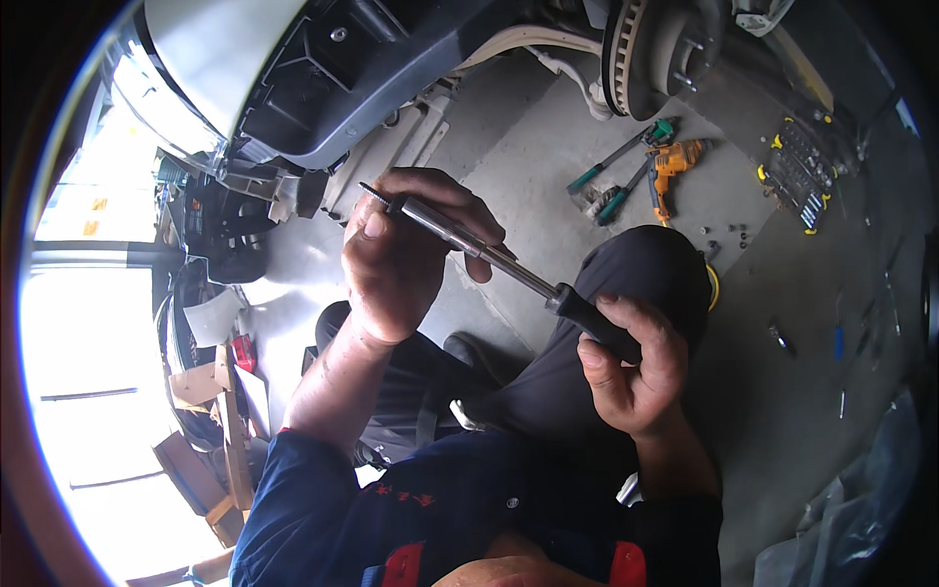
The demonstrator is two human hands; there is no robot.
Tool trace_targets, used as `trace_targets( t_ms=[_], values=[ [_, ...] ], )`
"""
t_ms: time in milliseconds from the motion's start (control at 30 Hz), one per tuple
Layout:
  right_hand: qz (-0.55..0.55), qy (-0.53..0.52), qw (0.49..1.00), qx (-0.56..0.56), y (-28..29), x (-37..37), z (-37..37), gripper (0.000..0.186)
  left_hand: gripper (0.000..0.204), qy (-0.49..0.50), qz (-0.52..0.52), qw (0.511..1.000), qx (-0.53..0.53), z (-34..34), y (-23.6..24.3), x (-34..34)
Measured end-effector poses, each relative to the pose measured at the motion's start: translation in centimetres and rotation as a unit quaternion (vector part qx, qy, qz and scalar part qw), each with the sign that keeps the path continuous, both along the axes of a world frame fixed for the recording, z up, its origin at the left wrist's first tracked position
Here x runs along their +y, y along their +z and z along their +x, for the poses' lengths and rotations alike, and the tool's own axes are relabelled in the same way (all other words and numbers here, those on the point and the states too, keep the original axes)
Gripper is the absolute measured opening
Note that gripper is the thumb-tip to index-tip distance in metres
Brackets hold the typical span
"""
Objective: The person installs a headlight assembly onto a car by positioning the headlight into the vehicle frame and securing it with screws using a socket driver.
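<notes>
At centre: I see a ratchet wrench (489,256) held across both hands, running from 10 to 4 o'clock.
Left hand (396,256): closed round the metal head end, thumb pressed on top, apparently steadying it.
Right hand (631,367): fingers curled shut on the black grip, placed for leverage, I judge.
Floor (782,411): orange drill (670,166) and socket tray (797,174) at 1 o'clock.
Overhead: brake disc (636,49) at 12 o'clock.

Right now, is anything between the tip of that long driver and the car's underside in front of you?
Nothing visible: the long driver, held by left hand and right hand, points at the car's underside across open air.
</notes>
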State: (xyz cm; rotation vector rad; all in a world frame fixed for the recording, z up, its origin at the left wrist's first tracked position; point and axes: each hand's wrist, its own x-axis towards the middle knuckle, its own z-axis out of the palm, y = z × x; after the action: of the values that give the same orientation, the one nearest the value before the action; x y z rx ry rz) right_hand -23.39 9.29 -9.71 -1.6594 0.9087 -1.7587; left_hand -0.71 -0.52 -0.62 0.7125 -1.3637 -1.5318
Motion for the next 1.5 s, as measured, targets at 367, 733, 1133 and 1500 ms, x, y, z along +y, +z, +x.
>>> trace_targets(
  t_ms=[367,733,1133,1500],
  values=[
    [0.023,-0.042,0.998,0.049,2.7,1.6,0.0,0.038,0.070,-0.031,-0.040,0.998,0.037,-0.2,1.2,0.3],
    [-0.020,-0.073,0.991,0.113,5.6,3.6,0.7,0.037,0.068,0.029,-0.010,0.997,0.070,-0.3,3.2,2.1],
    [0.063,-0.030,0.998,0.004,5.3,4.7,2.1,0.038,0.066,0.004,-0.015,1.000,0.025,0.8,4.7,2.9],
    [-0.173,-0.144,0.963,0.148,9.6,2.7,1.4,0.040,0.032,0.182,-0.006,0.975,0.127,-2.4,7.3,4.2]
  ],
)
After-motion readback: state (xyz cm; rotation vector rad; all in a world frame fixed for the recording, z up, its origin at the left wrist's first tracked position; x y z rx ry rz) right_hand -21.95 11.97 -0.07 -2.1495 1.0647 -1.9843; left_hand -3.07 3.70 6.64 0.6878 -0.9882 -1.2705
